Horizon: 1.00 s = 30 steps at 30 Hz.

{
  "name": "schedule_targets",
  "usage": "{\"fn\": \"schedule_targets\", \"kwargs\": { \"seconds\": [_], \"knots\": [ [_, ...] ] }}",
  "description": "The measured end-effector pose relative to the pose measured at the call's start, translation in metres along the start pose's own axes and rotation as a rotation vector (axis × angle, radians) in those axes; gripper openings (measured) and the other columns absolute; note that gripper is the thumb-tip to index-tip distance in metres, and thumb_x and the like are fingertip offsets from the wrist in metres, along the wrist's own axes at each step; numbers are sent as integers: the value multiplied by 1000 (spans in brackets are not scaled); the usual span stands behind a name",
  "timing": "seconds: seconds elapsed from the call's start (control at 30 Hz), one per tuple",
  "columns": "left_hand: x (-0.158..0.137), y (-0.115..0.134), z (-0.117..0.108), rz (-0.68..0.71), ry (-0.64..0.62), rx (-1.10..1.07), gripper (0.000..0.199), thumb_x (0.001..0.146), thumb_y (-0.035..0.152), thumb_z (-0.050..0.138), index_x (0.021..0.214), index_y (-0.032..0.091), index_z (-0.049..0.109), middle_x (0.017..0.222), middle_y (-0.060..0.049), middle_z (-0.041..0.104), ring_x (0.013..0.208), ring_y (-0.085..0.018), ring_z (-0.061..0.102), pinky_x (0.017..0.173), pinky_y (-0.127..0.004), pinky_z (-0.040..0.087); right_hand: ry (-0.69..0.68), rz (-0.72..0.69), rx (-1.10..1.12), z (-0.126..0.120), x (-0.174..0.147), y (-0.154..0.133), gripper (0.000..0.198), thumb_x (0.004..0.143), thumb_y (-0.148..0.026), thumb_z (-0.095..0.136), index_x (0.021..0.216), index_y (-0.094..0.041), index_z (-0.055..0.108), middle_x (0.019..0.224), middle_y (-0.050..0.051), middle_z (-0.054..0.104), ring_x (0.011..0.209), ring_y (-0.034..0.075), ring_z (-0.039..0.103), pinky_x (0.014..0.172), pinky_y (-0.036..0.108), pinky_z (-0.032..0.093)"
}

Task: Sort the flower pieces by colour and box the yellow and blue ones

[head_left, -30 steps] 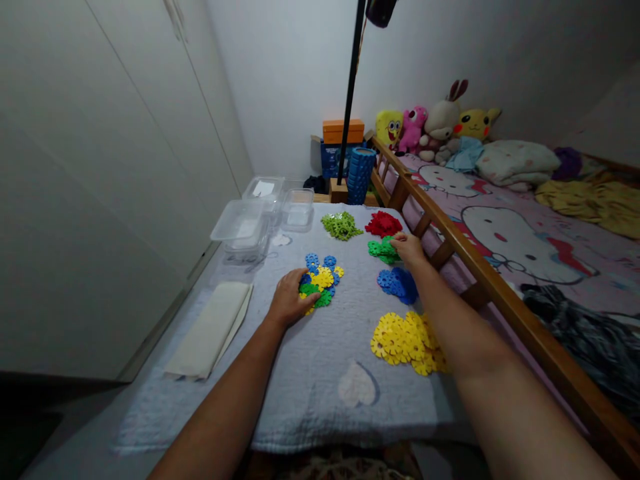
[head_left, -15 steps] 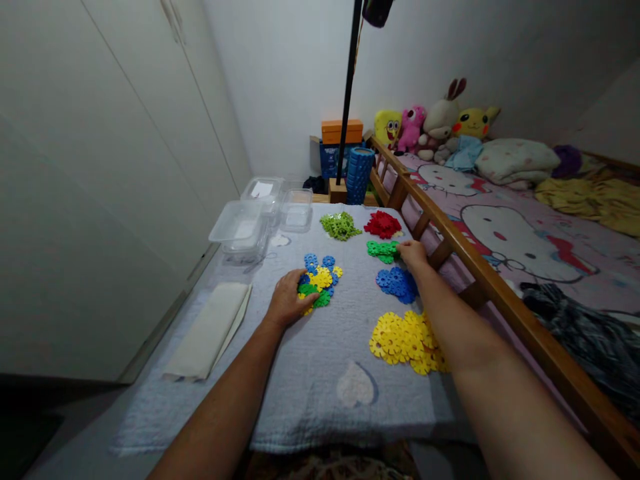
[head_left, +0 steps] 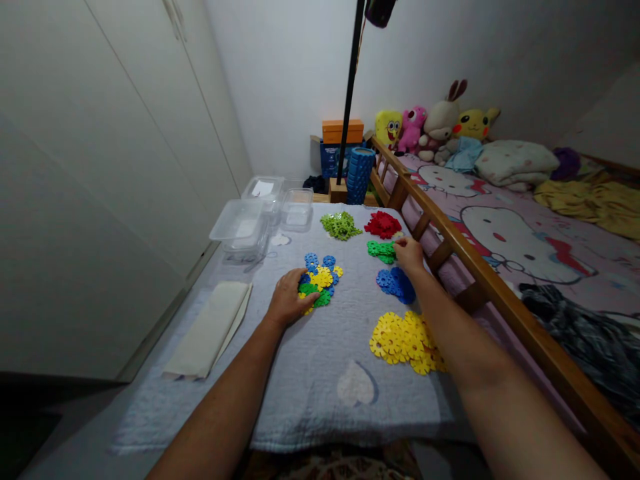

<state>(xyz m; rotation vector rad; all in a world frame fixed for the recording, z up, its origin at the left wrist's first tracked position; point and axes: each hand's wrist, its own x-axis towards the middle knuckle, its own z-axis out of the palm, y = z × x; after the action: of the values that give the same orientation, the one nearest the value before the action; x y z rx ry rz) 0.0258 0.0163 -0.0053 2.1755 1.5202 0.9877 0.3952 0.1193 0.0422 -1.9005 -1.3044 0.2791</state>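
My left hand [head_left: 290, 297] is spread over the multicolor snowflake-disc build's [head_left: 323, 277] left edge on the desk [head_left: 330, 353], probably steadying it, while my right hand [head_left: 408, 253]'s at the green disc pile [head_left: 381, 250], can't make out if pinching one.

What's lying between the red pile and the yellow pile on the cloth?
The green pile, with the right hand at its edge, then the blue pile, nearer the yellow pile; the head view shows both.
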Motion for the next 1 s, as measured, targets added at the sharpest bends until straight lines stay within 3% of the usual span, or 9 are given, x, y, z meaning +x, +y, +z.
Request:
{"fn": "schedule_targets", "kwargs": {
  "seconds": [0.07,0.2,0.3,0.53,0.67,0.8,1.0],
  "knots": [
    [0,1,-1,3,-3,0,62,76,44,74,129,19,54,130,-13,62,121,-31,58,108,-49,44,-93,-97,-28,6,-9,-17,19,73,-20,54,83,-16,69,84,5,72,77,18,63,72,27,45],
    [1,3,-2,4,-6,7,63,74,44,76,128,20,55,128,-12,62,120,-31,59,106,-49,45,-458,-322,-127,26,-33,-54,20,79,-18,53,87,-15,71,81,4,72,72,15,61,68,24,43],
    [1,6,-4,7,-24,23,67,71,45,79,128,20,55,130,-13,61,122,-32,57,107,-50,44,-586,-392,-158,48,-51,-76,12,77,-18,61,81,-16,73,78,2,72,72,14,60,69,23,42],
    [1,7,-6,34,-92,58,82,64,54,83,133,22,52,137,-13,58,129,-34,53,110,-51,39,-566,-367,-258,92,-75,-101,29,81,-24,66,108,-14,71,110,11,69,98,20,61,84,26,44],
    [1,10,-7,44,-135,105,91,61,56,84,138,22,50,143,-14,53,133,-35,49,114,-52,35,-542,-314,-280,103,-81,-105,26,81,-26,66,105,-16,69,117,13,63,97,21,61,84,29,45],
    [1,15,-10,35,-176,146,96,58,54,87,140,21,49,146,-16,50,135,-36,47,114,-53,34,-527,-282,-235,106,-80,-106,24,75,-23,71,98,-19,66,109,7,64,95,18,59,82,27,45],
    [0,14,-8,39,-151,136,90,60,50,86,139,24,51,146,-15,50,135,-36,47,114,-53,35,-510,-213,-70,93,-69,-95,7,73,-16,63,78,-19,59,78,-1,63,76,14,58,70,23,43]
  ]
}}
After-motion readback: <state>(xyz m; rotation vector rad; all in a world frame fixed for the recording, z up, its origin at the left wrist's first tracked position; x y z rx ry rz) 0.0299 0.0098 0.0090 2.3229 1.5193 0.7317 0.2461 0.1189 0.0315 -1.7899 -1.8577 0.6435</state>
